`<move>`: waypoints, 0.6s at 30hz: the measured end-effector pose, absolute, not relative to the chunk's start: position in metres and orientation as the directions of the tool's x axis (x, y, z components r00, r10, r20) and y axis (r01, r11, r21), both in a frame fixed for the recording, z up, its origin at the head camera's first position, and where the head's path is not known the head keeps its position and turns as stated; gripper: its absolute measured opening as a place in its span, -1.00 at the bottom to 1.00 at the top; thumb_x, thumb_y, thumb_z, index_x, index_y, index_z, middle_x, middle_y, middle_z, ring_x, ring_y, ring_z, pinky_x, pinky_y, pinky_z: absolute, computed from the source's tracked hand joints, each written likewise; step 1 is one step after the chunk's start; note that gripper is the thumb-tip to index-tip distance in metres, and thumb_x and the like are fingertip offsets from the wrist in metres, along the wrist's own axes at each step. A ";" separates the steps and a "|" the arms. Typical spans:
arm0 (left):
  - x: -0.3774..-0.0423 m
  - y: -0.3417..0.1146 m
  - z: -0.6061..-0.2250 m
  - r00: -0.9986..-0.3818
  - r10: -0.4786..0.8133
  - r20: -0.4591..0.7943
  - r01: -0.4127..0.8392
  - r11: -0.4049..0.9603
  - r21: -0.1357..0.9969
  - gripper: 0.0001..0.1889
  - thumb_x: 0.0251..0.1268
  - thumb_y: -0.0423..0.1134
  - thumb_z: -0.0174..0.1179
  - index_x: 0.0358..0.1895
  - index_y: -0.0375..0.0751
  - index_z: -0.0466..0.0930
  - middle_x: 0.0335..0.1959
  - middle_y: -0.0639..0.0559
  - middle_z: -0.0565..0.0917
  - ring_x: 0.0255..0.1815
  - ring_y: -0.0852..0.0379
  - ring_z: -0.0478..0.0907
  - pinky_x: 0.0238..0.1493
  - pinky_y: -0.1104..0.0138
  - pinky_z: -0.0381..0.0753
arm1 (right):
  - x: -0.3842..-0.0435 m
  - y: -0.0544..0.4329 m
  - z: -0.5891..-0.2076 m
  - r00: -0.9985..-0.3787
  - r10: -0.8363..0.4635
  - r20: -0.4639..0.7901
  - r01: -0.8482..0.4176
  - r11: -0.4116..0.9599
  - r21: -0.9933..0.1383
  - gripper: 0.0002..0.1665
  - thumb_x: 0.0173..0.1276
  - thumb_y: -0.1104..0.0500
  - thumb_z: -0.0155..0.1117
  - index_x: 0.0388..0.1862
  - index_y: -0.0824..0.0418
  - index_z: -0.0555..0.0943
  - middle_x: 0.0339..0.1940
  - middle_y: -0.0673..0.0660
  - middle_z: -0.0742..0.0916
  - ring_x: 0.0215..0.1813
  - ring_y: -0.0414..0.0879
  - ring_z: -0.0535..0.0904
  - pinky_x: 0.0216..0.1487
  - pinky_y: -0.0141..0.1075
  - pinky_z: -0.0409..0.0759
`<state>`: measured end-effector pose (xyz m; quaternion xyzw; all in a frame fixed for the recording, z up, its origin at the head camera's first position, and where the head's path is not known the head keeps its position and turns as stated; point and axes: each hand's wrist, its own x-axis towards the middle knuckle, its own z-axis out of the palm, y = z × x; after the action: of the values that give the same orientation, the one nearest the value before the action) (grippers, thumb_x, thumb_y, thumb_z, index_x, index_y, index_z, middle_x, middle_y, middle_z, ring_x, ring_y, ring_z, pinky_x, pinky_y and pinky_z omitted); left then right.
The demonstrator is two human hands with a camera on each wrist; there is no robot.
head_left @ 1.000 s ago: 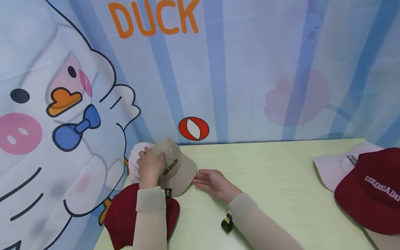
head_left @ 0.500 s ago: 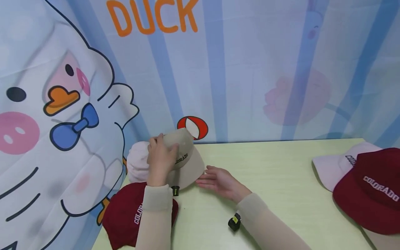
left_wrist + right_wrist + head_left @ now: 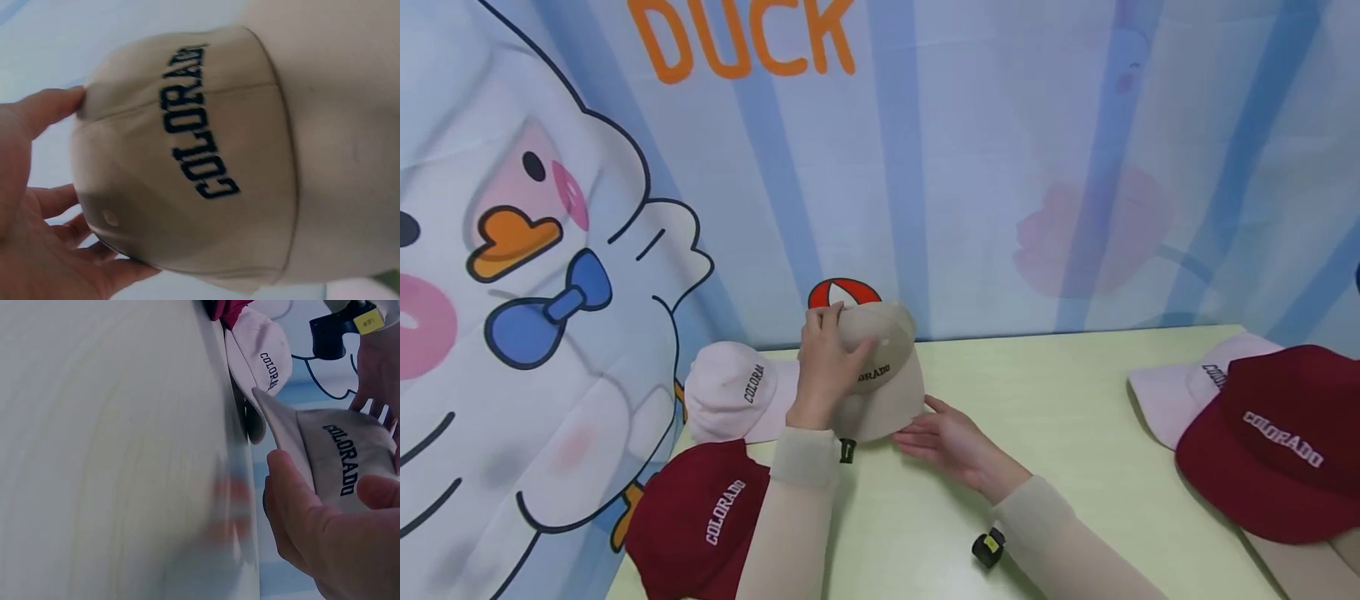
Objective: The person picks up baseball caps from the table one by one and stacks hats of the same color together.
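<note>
At the far left I have a maroon cap [image 3: 688,508] on the table [image 3: 1037,400], with a white cap [image 3: 730,387] behind it, crown up and brim to the right. Next along, my left hand [image 3: 831,362] has thumb and fingers spread round the crown of a beige cap [image 3: 891,333], gripping it above the table. Beside that, my right hand [image 3: 955,446] sits at the brim's edge, fingers nearly straight (I cannot tell whether the thumb presses). Well apart on the right, a second maroon cap [image 3: 1285,417] overlaps a second white cap [image 3: 1168,400]; a beige brim [image 3: 1300,562] juts from under it.
</note>
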<state>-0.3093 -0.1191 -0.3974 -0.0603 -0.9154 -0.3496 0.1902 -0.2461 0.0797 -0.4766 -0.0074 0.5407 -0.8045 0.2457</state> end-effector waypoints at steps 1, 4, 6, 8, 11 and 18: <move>-0.312 -0.117 -0.399 -0.922 -0.014 0.387 0.251 0.740 0.624 -0.25 0.37 0.07 0.32 0.52 -0.16 0.31 0.34 -0.19 0.35 0.34 -0.22 0.36 0.21 -0.19 0.52 | -0.244 0.082 -0.475 -0.883 -0.395 -0.254 0.381 -0.288 -0.878 -0.13 0.59 0.37 -0.14 0.71 0.28 -0.26 0.42 0.63 0.43 0.45 0.42 0.47 0.47 0.11 0.45; -0.318 -0.111 -0.403 -0.929 0.016 0.369 0.266 0.721 0.639 -0.27 0.41 0.08 0.29 0.53 -0.11 0.30 0.36 -0.15 0.33 0.34 -0.18 0.35 0.22 -0.15 0.58 | -0.239 0.087 -0.472 -0.894 -0.363 -0.263 0.369 -0.261 -0.892 -0.10 0.57 0.37 -0.11 0.70 0.32 -0.31 0.41 0.63 0.44 0.43 0.40 0.49 0.42 0.03 0.53; -0.322 -0.106 -0.407 -0.935 0.041 0.353 0.274 0.715 0.643 -0.26 0.42 0.10 0.27 0.55 -0.09 0.28 0.38 -0.13 0.32 0.36 -0.16 0.34 0.22 -0.15 0.59 | -0.236 0.090 -0.471 -0.898 -0.342 -0.277 0.369 -0.243 -0.897 -0.10 0.56 0.37 -0.09 0.70 0.34 -0.28 0.39 0.61 0.47 0.41 0.38 0.53 0.37 -0.04 0.59; -0.325 -0.102 -0.410 -0.939 0.066 0.336 0.278 0.721 0.634 -0.25 0.43 0.13 0.25 0.56 -0.07 0.26 0.41 -0.11 0.30 0.39 -0.14 0.33 0.26 -0.15 0.58 | -0.234 0.091 -0.471 -0.902 -0.328 -0.282 0.365 -0.230 -0.902 -0.12 0.56 0.35 -0.07 0.69 0.36 -0.23 0.36 0.60 0.49 0.37 0.35 0.57 0.32 -0.08 0.64; -0.329 -0.098 -0.414 -0.944 0.095 0.317 0.280 0.740 0.612 -0.23 0.43 0.17 0.24 0.58 -0.07 0.24 0.45 -0.11 0.29 0.43 -0.14 0.31 0.32 -0.16 0.53 | -0.233 0.093 -0.471 -0.904 -0.319 -0.285 0.363 -0.220 -0.905 -0.15 0.55 0.33 -0.04 0.67 0.40 -0.15 0.32 0.59 0.51 0.32 0.30 0.62 0.30 -0.10 0.65; -0.339 -0.097 -0.424 -0.963 0.124 0.239 0.247 0.760 0.601 -0.20 0.47 0.20 0.19 0.60 -0.11 0.19 0.50 -0.11 0.25 0.47 -0.12 0.26 0.37 -0.15 0.49 | -0.235 0.094 -0.476 -0.898 -0.308 -0.315 0.388 -0.214 -0.896 -0.04 0.55 0.30 -0.02 0.65 0.48 -0.35 0.27 0.64 0.54 0.30 0.35 0.62 0.32 -0.02 0.63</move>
<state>-0.3392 -0.0970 -0.4245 -0.0996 -0.9334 -0.3321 0.0927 -0.2346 0.0936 -0.4763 0.0340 0.5856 -0.7783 0.2237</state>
